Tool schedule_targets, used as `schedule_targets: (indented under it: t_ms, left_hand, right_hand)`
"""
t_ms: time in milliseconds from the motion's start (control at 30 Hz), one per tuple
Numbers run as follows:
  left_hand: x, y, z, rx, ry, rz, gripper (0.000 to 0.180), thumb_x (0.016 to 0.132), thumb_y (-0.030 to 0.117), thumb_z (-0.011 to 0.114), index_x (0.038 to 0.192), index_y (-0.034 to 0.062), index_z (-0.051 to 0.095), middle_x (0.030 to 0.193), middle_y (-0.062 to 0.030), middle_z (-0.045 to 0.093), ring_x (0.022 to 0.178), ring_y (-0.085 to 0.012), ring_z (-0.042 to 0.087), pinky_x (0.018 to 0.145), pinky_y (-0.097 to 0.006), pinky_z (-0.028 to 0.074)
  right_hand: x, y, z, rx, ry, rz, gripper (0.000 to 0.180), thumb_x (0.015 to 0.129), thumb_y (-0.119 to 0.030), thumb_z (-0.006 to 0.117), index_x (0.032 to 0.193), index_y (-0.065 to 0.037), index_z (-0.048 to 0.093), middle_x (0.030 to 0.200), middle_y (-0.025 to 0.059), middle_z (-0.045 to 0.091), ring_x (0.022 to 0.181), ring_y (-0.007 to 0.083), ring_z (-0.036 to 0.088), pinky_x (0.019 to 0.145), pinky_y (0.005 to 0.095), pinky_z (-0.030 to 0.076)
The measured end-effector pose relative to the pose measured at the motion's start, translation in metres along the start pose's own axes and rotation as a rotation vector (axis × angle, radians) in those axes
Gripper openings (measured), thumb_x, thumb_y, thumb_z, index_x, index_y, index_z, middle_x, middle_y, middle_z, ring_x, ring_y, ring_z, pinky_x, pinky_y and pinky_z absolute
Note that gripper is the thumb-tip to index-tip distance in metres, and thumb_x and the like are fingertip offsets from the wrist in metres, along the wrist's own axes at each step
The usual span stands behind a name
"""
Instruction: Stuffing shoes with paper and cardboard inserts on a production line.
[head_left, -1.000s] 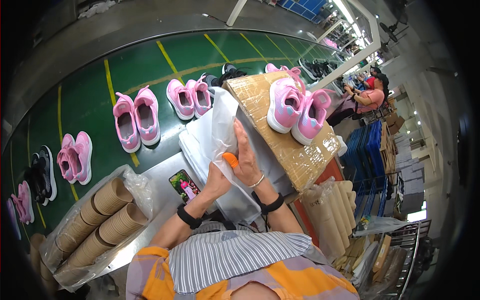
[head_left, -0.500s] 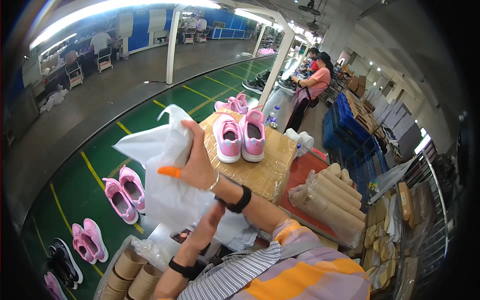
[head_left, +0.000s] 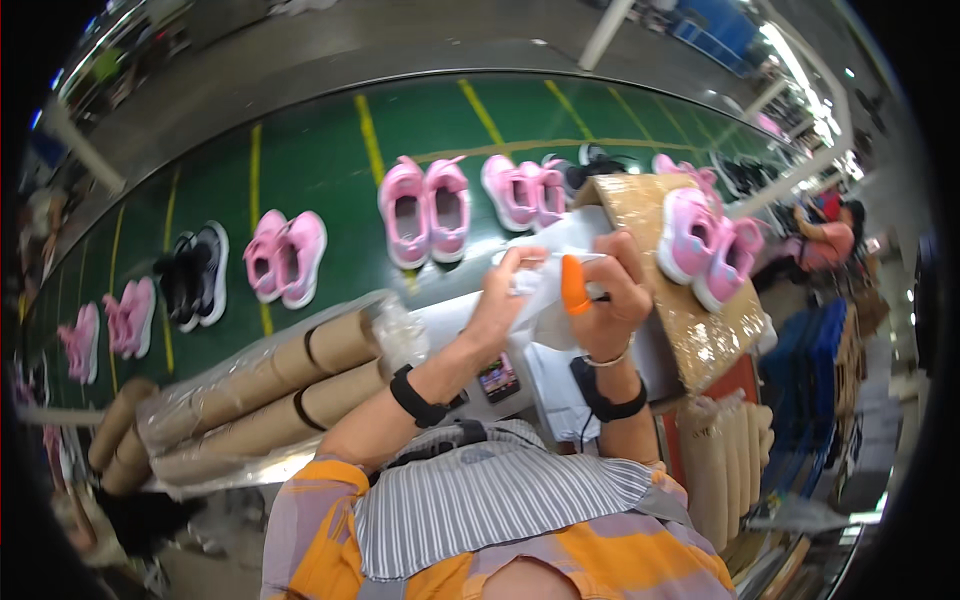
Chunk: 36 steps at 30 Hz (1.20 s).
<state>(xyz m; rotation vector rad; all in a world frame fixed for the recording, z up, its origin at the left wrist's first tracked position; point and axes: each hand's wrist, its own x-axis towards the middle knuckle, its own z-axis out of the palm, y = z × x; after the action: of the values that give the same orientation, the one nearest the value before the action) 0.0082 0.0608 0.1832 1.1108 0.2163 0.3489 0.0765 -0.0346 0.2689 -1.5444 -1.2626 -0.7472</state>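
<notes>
Beside the brown taped cardboard box [head_left: 668, 300], I am gripping a thin white plastic bag [head_left: 560, 290] with my left hand [head_left: 508, 292] and right hand [head_left: 600, 295]; tugging could tear it.

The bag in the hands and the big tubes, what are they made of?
Bag: thin whitish plastic, it seems; it crinkles and lets light through. Tubes: brown cardboard, probably; matte with hollow ends, under a clear shiny wrap.
</notes>
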Motion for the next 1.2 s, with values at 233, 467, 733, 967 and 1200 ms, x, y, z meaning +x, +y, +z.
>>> schedule_targets:
  t_ms: [233, 467, 733, 967, 1200]
  left_hand:
    - [-0.036, 0.002, -0.048, 0.073, -0.069, 0.047, 0.044, 0.094, 0.011, 0.05, 0.135, 0.0045, 0.035, 0.122, -0.0057, 0.05, 0.108, -0.013, 0.051, 0.087, -0.03, 0.046]
    - [-0.001, 0.042, -0.099, -0.374, 0.163, 0.032, 0.038, 0.092, 0.01, 0.054, 0.128, 0.0084, 0.041, 0.112, -0.0035, 0.058, 0.099, -0.0141, 0.059, 0.076, -0.028, 0.052]
    - [0.096, 0.032, -0.177, 0.252, 0.267, -0.099, 0.031, 0.085, 0.003, 0.056, 0.115, 0.0015, 0.046, 0.101, -0.0097, 0.061, 0.087, -0.0161, 0.062, 0.075, -0.028, 0.052]
    - [0.152, -0.015, -0.259, 1.317, 0.349, 0.101, 0.047, 0.066, 0.012, 0.067, 0.109, 0.002, 0.05, 0.108, -0.0186, 0.054, 0.107, -0.0366, 0.051, 0.093, -0.042, 0.041]
    - [0.176, -0.045, -0.248, 1.28, 0.043, 0.107, 0.02, 0.076, 0.014, 0.057, 0.09, -0.0004, 0.059, 0.083, -0.0199, 0.062, 0.082, -0.0366, 0.061, 0.071, -0.042, 0.051]
  right_hand:
    - [-0.019, 0.004, 0.077, 0.219, -0.336, 0.67, 0.051, 0.07, -0.018, 0.078, 0.106, -0.002, 0.046, 0.079, 0.0105, 0.057, 0.076, 0.0257, 0.059, 0.063, 0.0342, 0.048]
    - [-0.039, 0.01, 0.102, 0.128, -0.429, 0.405, 0.071, 0.067, -0.021, 0.078, 0.124, 0.001, 0.042, 0.105, 0.0214, 0.057, 0.096, 0.0378, 0.056, 0.082, 0.041, 0.046]
    - [-0.052, 0.072, 0.126, 0.068, -0.419, 0.789, 0.056, 0.068, -0.014, 0.075, 0.11, -0.005, 0.04, 0.066, 0.0185, 0.062, 0.057, 0.0332, 0.062, 0.054, 0.0382, 0.046]
    - [-0.063, 0.098, 0.158, 0.373, -0.58, 1.151, 0.054, 0.068, -0.007, 0.074, 0.108, -0.004, 0.038, 0.076, 0.0174, 0.063, 0.067, 0.0225, 0.063, 0.06, 0.0324, 0.048]
    - [-0.083, 0.125, 0.258, -0.38, -0.848, 0.883, 0.055, 0.067, -0.032, 0.075, 0.102, -0.006, 0.042, 0.075, 0.0197, 0.061, 0.07, 0.0382, 0.061, 0.065, 0.0427, 0.047]
